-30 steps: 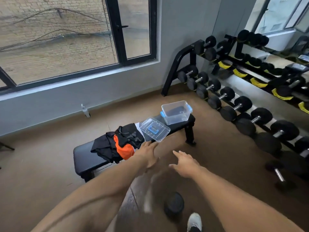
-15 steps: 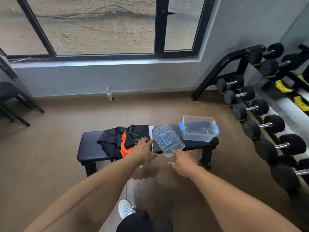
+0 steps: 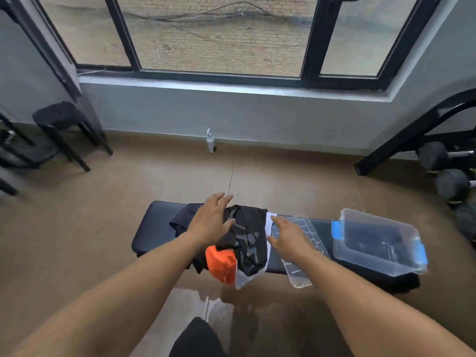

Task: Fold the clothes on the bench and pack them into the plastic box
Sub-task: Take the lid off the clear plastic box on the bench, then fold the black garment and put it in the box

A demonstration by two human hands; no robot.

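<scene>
A heap of clothes (image 3: pixel 247 240), mostly black with an orange piece (image 3: pixel 222 264) and a white edge, lies on the middle of the black padded bench (image 3: pixel 152 228). My left hand (image 3: pixel 210 219) hovers over the heap's left side, fingers spread. My right hand (image 3: pixel 286 235) is spread over the clear lid (image 3: pixel 306 253) just right of the heap. Whether either hand touches anything I cannot tell. The clear plastic box (image 3: pixel 376 243) with blue latches stands empty at the bench's right end.
A black dumbbell rack (image 3: pixel 422 140) with dumbbells (image 3: pixel 452 185) stands at the right. Black stools (image 3: pixel 59 124) sit at the left by the wall. A small white bottle (image 3: pixel 210 141) stands on the brown floor below the window.
I have come closer and now face the bench squarely. My left hand has moved up onto the clothes heap and my right hand has moved over the lid.
</scene>
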